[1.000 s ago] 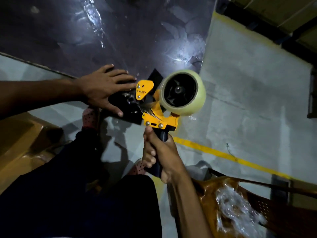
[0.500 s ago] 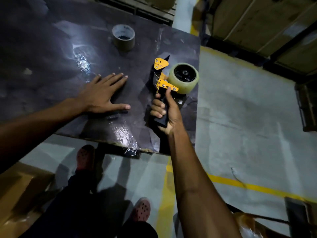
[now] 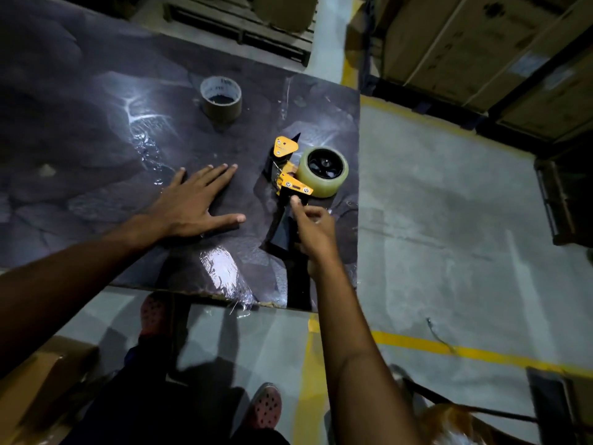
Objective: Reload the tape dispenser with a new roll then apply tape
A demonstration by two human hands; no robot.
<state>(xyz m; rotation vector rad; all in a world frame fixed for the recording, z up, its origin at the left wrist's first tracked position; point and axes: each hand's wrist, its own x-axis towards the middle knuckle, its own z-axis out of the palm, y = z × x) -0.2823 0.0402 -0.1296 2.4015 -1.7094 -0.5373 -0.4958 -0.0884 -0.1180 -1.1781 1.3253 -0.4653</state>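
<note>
The yellow-and-black tape dispenser [image 3: 287,184] lies on its side on the dark plastic-wrapped surface [image 3: 96,139], close to its right edge. A pale, clear tape roll [image 3: 324,173] is mounted on its wheel. My right hand [image 3: 316,229] is curled against the black handle, thumb pointing toward the yellow plate. My left hand [image 3: 192,203] lies flat on the surface to the left of the dispenser, fingers spread and holding nothing. A brown, nearly spent tape core [image 3: 220,97] stands upright further back.
The surface's front edge [image 3: 208,293] is near my pink shoes [image 3: 154,313]. To the right is grey floor with a yellow line [image 3: 449,348]. Cardboard boxes [image 3: 481,43] are stacked at the back right, and a brown box [image 3: 38,380] sits at lower left.
The dispenser went from held up in the air to lying on the surface. My right hand's grip on the handle has loosened. My left hand came off the dispenser and lies flat.
</note>
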